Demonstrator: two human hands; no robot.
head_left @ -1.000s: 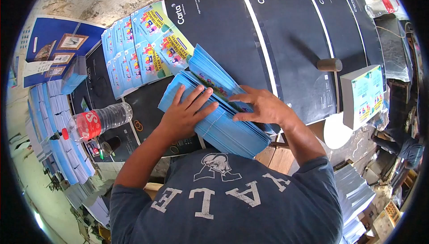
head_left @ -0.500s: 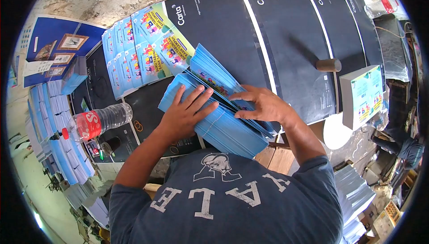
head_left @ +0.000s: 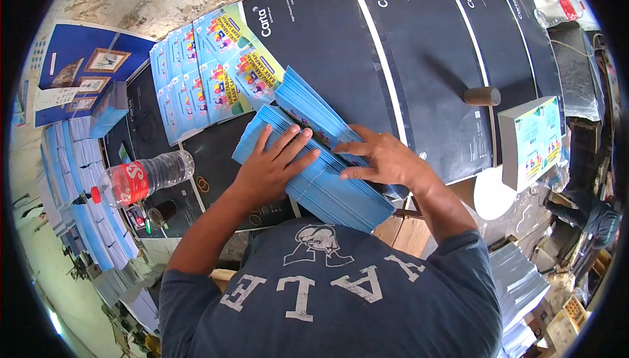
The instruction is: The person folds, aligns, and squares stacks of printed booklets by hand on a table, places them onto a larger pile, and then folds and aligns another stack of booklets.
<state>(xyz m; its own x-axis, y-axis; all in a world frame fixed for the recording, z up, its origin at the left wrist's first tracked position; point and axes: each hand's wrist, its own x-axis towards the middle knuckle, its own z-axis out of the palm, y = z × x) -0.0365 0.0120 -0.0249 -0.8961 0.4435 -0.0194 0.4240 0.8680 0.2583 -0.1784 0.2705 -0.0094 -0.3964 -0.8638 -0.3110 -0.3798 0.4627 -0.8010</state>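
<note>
My left hand [head_left: 267, 166] lies spread on top of a thick row of blue booklets [head_left: 341, 195], its fingertips near the row's far edge. Curled over the row's right side, my right hand [head_left: 377, 156] has thumb and fingers around the edges of some booklets. Beyond it, another group of blue booklets [head_left: 313, 103] leans away, with a narrow dark gap and a printed cover partly visible between the groups. What lies under my right palm is hidden.
Overlapping printed covers [head_left: 209, 69] lie on the black table [head_left: 308, 27]. At left are a plastic bottle [head_left: 147, 178] and paper stacks [head_left: 82, 161]. A cylinder [head_left: 482, 96] and a booklet block [head_left: 532, 141] stand at right. A person [head_left: 596, 220] is at far right.
The gap between the booklet groups widened half a second ago and is narrower now. My right hand has shifted slightly with the edges; my left hand has stayed in place.
</note>
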